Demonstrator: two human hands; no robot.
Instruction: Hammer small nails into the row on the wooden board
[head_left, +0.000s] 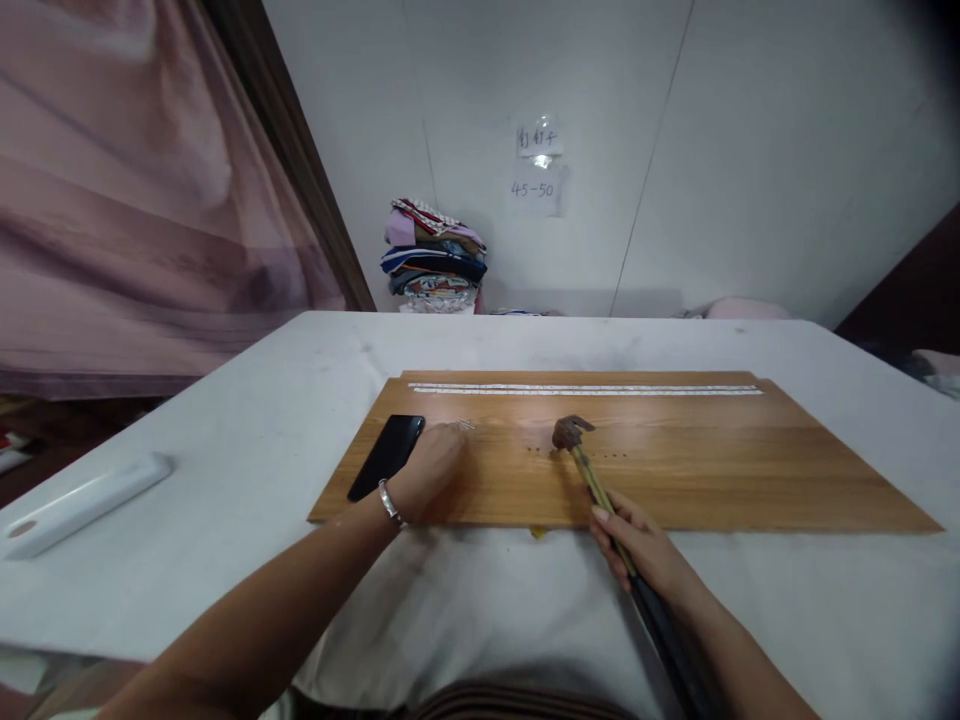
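A long wooden board [712, 470] lies on the white table [247, 400]. My right hand [637, 545] is wrapped round the handle of a claw hammer [574, 435], whose rusty head rests on the board beside a short row of nail heads [600, 455]. My left hand [429, 470] sits closed on the board's left part, with thin nails [465, 425] sticking out past its fingertips. A silver bracelet circles that wrist. A black phone [387, 456] lies just left of this hand, on the board's corner.
Two white strips [585, 388] run along the board's far edge. A white elongated object [82, 500] lies at the table's left. Folded clothes [433, 255] are stacked against the white wall, with paper labels [538, 165] above. A pink curtain [127, 180] hangs on the left.
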